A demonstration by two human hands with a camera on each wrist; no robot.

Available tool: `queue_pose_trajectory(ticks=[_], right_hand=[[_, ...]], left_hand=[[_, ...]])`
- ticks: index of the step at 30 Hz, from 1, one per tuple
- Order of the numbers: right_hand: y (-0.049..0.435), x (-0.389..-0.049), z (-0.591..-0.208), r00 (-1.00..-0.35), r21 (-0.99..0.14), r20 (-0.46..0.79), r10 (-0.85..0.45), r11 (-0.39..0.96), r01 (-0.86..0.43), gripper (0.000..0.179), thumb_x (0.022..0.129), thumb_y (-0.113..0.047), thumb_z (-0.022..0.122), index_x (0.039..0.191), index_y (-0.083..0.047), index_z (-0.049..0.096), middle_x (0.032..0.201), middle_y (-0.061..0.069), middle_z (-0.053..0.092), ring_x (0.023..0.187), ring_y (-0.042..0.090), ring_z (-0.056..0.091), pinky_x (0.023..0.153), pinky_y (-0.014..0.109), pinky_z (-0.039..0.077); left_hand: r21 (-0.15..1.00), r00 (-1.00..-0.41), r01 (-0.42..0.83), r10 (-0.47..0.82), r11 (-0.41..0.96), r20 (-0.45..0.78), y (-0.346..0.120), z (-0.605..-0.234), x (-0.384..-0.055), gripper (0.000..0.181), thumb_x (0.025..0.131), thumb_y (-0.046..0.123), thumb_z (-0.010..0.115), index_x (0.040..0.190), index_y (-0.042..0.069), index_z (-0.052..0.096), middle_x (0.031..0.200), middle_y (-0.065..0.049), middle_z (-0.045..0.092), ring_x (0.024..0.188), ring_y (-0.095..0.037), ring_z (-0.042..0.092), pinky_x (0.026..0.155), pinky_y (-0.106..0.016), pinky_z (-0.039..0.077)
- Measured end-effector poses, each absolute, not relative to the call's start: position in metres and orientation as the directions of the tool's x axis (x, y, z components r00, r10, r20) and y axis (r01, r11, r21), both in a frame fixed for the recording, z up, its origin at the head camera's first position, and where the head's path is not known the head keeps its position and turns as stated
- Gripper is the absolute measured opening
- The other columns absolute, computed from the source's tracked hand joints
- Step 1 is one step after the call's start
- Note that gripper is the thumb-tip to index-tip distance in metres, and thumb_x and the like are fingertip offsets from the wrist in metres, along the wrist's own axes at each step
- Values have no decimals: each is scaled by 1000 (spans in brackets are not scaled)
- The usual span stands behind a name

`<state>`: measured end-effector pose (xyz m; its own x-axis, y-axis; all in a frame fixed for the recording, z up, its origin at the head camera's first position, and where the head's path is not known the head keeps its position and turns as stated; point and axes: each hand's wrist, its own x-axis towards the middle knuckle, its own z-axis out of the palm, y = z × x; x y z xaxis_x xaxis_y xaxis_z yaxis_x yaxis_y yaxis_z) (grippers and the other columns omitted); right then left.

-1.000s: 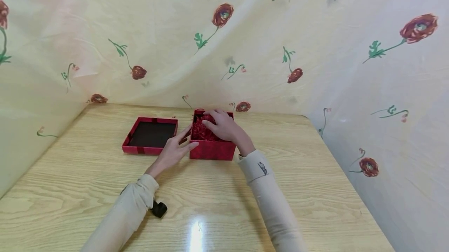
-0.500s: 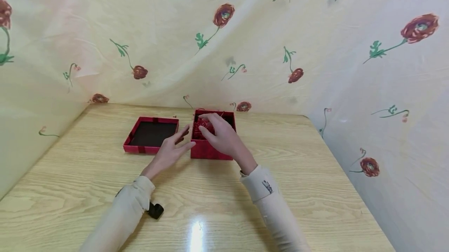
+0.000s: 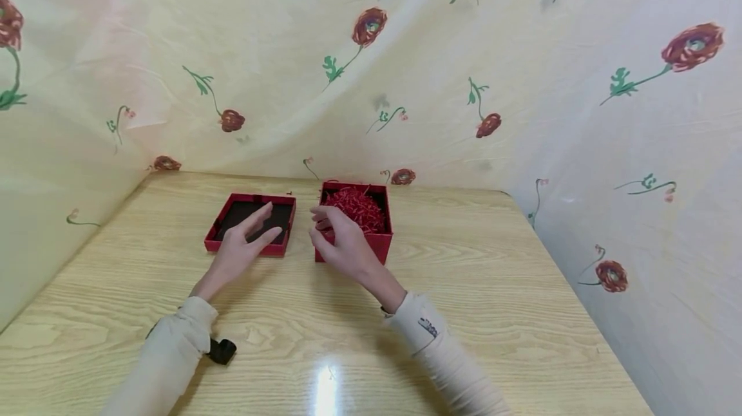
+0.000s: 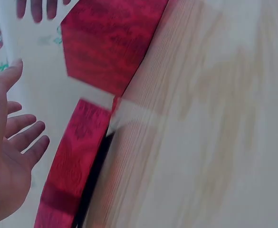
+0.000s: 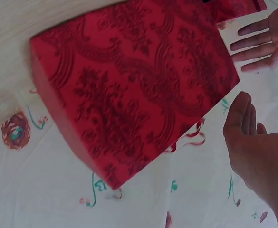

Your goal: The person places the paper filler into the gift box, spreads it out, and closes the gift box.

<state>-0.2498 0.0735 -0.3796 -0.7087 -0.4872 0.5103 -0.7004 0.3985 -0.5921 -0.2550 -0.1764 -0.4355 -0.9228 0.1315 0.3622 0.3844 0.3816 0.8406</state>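
Note:
A red patterned box (image 3: 379,246) stands without its lid near the back of the table, filled with red shredded paper (image 3: 358,207). Left of it the lid (image 3: 277,251) lies upside down, its dark inside facing up. My left hand (image 3: 239,247) hovers over the lid's front part, fingers spread and holding nothing. In front of the box's near left corner is my right hand (image 3: 346,242), fingers loosely bent, nothing visible in them. In the right wrist view the right hand (image 5: 260,152) appears apart from the box (image 5: 139,90).
The wooden table (image 3: 493,306) runs up to a flowered curtain (image 3: 278,68) at the back and sides. A small dark scrap (image 3: 290,193) lies behind the lid. On the left forearm a black wrist device (image 3: 222,351) sticks out from the sleeve.
My right hand has come out of the box toward the front left, uncovering the shredded paper. My left hand has moved left, from beside the box to over the lid.

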Motion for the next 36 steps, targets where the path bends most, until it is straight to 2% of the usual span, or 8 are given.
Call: queue_pose_trajectory(ticks=[6,9,15,17,21,29,32,36], right_hand=[[59,-241,-387,-708,-629,464,-532,365,-687,37,103,-7,62,137,4,55,121,18,66,102,26,70,83,39,60],[53,-237,-392,-719,-662,424,-550,353,-661,37,104,-8,61,138,3,55,122,18,66,103,25,70,83,32,60],[44,-232,-403,-763,-779,336,-552,292,-554,36,106,-11,59,140,0,56,125,19,64,109,23,68,83,22,56],[42,-232,-406,-779,-801,320,-539,285,-526,37,106,-11,60,140,0,55,127,20,63,111,24,67,84,23,56],[38,-234,-412,-811,-811,283,-512,324,-487,42,106,-16,60,144,2,52,135,18,60,120,27,62,90,26,55],[26,-236,-419,-859,-792,172,-483,450,-412,57,106,-27,60,154,-1,42,148,17,50,129,32,56,101,39,52],[21,-238,-422,-862,-778,176,-475,470,-417,61,107,-28,61,156,-1,39,148,19,50,127,33,58,100,40,53],[15,-241,-425,-872,-783,173,-458,473,-404,65,106,-29,62,158,0,34,151,20,47,130,34,56,102,41,52]], left_hand=[[820,-923,378,105,430,371,-198,-438,-250,63,105,30,65,160,9,41,158,-17,45,140,-43,46,110,-61,39],[817,-921,378,90,435,378,-206,-438,-248,63,105,28,64,160,8,40,157,-19,45,139,-46,45,109,-61,39],[813,-916,378,55,442,396,-217,-442,-244,60,105,24,65,157,5,44,155,-17,48,138,-42,48,109,-24,42],[813,-918,374,51,446,394,-219,-443,-243,60,105,24,66,158,6,44,156,-17,48,139,-41,47,111,-28,42],[809,-926,350,41,472,376,-223,-442,-239,64,103,27,68,159,9,42,157,-17,46,141,-40,45,112,-51,39],[810,-939,309,27,498,342,-235,-449,-239,74,101,33,71,161,8,37,159,-22,40,148,-42,34,115,-65,27],[804,-946,285,17,522,324,-238,-449,-239,77,100,35,72,161,6,36,161,-22,37,148,-44,33,114,-64,29],[787,-949,265,7,557,314,-242,-449,-238,78,100,37,71,162,6,35,162,-22,36,139,-42,42,104,-50,43]])
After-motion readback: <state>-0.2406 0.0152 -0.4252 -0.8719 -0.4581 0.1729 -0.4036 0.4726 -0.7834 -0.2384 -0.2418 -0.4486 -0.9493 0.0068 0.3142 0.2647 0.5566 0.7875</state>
